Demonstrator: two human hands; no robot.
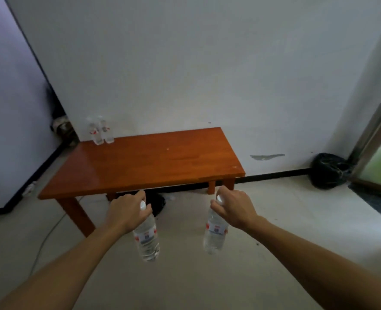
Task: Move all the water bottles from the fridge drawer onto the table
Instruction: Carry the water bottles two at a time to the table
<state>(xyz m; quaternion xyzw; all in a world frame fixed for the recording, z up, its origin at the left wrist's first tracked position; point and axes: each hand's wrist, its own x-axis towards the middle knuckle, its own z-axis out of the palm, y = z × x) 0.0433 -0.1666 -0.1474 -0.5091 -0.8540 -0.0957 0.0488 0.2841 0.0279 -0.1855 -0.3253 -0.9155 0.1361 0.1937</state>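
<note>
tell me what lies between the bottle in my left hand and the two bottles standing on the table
In the head view, only bare wooden tabletop: nothing stands between the water bottle gripped by the left hand and the two standing bottles.

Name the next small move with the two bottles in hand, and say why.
Probably lift both forward over the table. The left hand grips the left bottle by its neck, the right hand the right bottle; both hang above the floor, short of the near edge. Two bottles already stand at the far left corner.
</note>
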